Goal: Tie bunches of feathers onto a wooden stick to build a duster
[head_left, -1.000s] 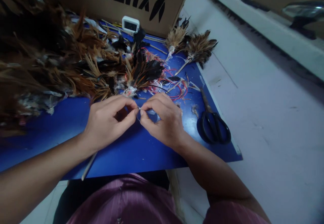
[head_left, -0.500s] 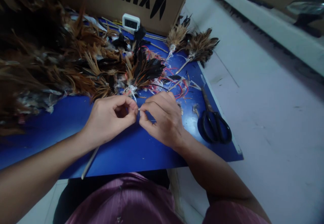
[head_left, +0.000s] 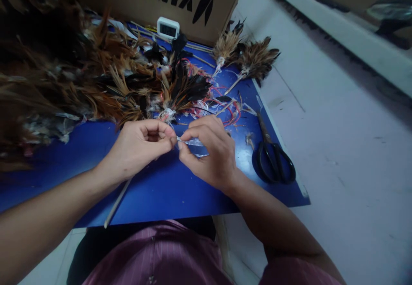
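My left hand [head_left: 143, 145] and my right hand [head_left: 210, 150] meet fingertip to fingertip over the blue tabletop. Both pinch a thin, clear-white plastic strip [head_left: 193, 142], which loops out under my right fingers. Just beyond the fingertips lies a bunch of black and brown feathers [head_left: 186, 88], its base bound with white strip [head_left: 168, 114]. A thin stick [head_left: 117, 203] comes out from beneath my left wrist toward the near table edge; its upper part is hidden by the hand.
Black-handled scissors [head_left: 273, 160] lie at the table's right side. A big heap of feathers [head_left: 64, 74] covers the left. Two small feather bunches [head_left: 259, 57] rest at the back right, near tangled red string [head_left: 233, 113]. A white digital clock [head_left: 168, 28] stands before a cardboard box [head_left: 180, 10].
The clear-white strip now shows as a loop between and under my right fingers, where little of it was visible. My hands have hardly shifted.
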Demonstrator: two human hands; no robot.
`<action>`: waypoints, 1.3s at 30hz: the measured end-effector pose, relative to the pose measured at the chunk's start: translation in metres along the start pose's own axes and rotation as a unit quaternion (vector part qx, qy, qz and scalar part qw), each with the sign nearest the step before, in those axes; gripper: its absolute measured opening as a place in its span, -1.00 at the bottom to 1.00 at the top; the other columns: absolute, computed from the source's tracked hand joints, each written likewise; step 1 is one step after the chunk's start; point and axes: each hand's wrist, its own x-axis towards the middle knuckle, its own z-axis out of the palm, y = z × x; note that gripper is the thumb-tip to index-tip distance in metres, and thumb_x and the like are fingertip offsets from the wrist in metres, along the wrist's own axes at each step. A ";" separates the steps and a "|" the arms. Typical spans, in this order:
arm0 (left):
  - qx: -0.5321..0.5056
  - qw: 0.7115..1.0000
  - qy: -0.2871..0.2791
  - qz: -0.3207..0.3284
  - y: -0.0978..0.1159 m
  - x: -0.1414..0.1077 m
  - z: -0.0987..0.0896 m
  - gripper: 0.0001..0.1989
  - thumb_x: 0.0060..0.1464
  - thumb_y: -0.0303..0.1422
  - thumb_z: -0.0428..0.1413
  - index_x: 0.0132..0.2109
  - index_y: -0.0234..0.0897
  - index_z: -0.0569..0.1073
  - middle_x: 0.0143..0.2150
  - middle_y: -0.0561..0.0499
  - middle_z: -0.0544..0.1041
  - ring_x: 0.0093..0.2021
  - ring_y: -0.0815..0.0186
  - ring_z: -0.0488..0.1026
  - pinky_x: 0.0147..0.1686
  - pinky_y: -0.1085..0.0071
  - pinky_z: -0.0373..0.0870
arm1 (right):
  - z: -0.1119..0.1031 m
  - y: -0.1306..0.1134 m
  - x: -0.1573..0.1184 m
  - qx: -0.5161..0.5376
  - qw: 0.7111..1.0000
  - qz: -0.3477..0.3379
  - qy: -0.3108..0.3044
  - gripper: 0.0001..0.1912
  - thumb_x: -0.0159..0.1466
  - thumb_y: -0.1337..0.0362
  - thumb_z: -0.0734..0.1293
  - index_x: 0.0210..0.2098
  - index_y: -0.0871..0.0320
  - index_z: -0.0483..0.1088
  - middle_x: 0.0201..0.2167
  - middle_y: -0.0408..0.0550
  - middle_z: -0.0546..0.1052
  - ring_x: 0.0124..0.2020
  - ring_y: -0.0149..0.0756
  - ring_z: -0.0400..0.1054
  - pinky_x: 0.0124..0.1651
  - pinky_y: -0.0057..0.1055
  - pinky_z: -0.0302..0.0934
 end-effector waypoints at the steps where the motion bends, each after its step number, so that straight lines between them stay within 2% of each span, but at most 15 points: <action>1: -0.003 1.000 0.002 0.000 0.000 0.000 0.000 -0.94 -0.14 -0.44 0.24 -0.43 -0.33 0.52 -0.55 0.11 0.43 -0.65 0.56 0.22 -0.66 0.61 0.12 | 0.000 0.000 0.000 -0.006 1.000 0.001 -0.001 -0.91 0.16 0.41 0.31 -0.41 0.10 0.32 -0.39 -0.13 0.46 -0.28 -0.29 0.34 -0.15 -0.26 0.17; 16: 0.008 1.000 -0.005 -0.021 0.001 -0.001 0.001 -0.94 -0.18 -0.45 0.24 -0.45 -0.34 0.53 -0.57 0.09 0.43 -0.65 0.56 0.20 -0.68 0.62 0.11 | 0.003 0.001 0.000 -0.038 0.999 0.000 -0.023 -0.90 0.14 0.42 0.29 -0.46 0.12 0.31 -0.44 -0.13 0.45 -0.31 -0.29 0.30 -0.17 -0.25 0.09; 24: -0.025 0.997 -0.024 -0.076 0.007 -0.001 0.002 -0.97 -0.22 -0.50 0.20 -0.50 -0.33 0.49 -0.65 0.13 0.33 -0.68 0.56 0.16 -0.71 0.63 0.06 | 0.001 0.001 0.001 -0.018 1.000 -0.011 -0.022 -0.89 0.13 0.43 0.29 -0.45 0.11 0.29 -0.43 -0.15 0.45 -0.31 -0.30 0.32 -0.15 -0.25 0.10; 31: -0.080 0.988 -0.037 -0.129 0.014 0.001 0.003 -0.95 -0.23 -0.46 0.21 -0.52 -0.32 0.47 -0.69 0.13 0.31 -0.71 0.56 0.12 -0.75 0.61 -0.07 | 0.001 -0.001 0.002 -0.001 1.000 0.001 -0.005 -0.88 0.14 0.43 0.29 -0.42 0.09 0.29 -0.41 -0.15 0.46 -0.28 -0.30 0.36 -0.12 -0.25 0.15; 36: -0.114 0.983 -0.014 -0.140 0.011 0.001 0.003 -0.94 -0.22 -0.46 0.22 -0.50 -0.32 0.47 -0.69 0.14 0.30 -0.71 0.56 0.12 -0.74 0.62 -0.06 | -0.002 -0.005 0.001 -0.017 0.999 0.006 0.039 -0.87 0.11 0.39 0.35 -0.39 0.07 0.31 -0.34 -0.11 0.46 -0.21 -0.22 0.34 -0.07 -0.17 0.16; 39: -0.119 0.983 -0.007 -0.137 0.011 0.000 0.004 -0.91 -0.22 -0.43 0.25 -0.47 -0.32 0.48 -0.67 0.14 0.30 -0.70 0.57 0.12 -0.74 0.62 -0.06 | -0.001 -0.006 -0.001 -0.038 0.998 0.017 0.038 -0.89 0.12 0.38 0.35 -0.42 0.05 0.33 -0.37 -0.12 0.44 -0.20 -0.19 0.31 -0.05 -0.13 0.11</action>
